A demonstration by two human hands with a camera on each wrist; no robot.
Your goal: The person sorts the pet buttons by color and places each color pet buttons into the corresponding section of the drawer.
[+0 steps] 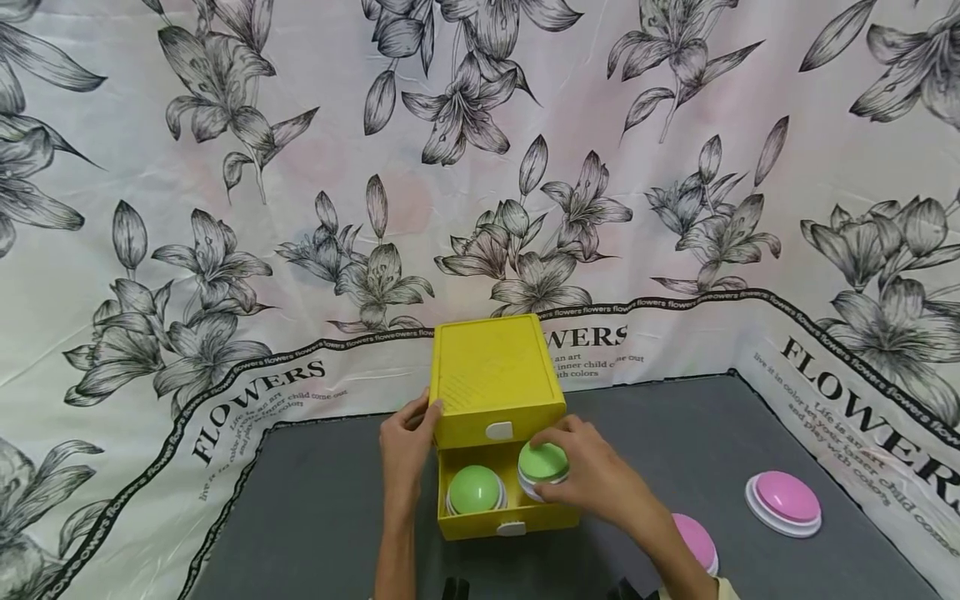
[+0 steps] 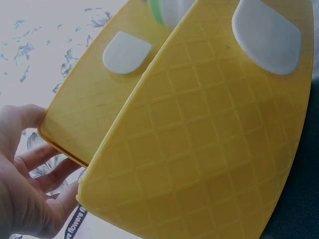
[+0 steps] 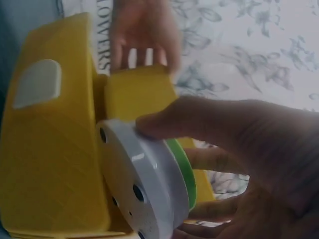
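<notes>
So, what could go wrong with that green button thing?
It might slip: the right hand holds the green button tilted at the open drawer, with only fingers and thumb around its edge.

It could knock the other green button, which sits in the same drawer.

The yellow box might shift if bumped, since the left hand seems to touch just one side.

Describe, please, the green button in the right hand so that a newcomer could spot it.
Find the yellow box on the grey table, then its open lower drawer. At the drawer's right end in the head view is a green button. Unlike the other green one, lying in the drawer, it is gripped by the right hand.
</notes>
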